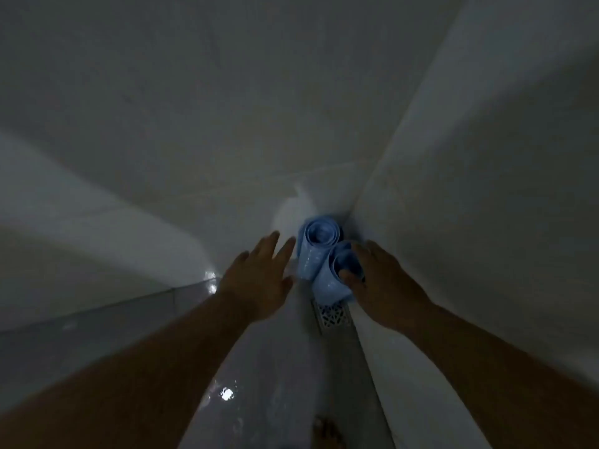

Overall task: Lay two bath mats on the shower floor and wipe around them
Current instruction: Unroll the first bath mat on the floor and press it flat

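Beside rolled mats (pixel 319 254), left hand (pixel 259 280) spread, right hand (pixel 379 280) touching

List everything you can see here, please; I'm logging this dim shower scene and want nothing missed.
Rolled bath mats: two, light blue, standing on end in the corner, side by side.
Drain grate: one, metal, on the floor just in front of the mats.
Walls: pale tile, meeting at the corner.
Floor: grey, wet-looking, with light glints.
Foot: one, bare, bottom edge.
Left hand: open, beside the mats.
Right hand: thumb against the nearer roll.
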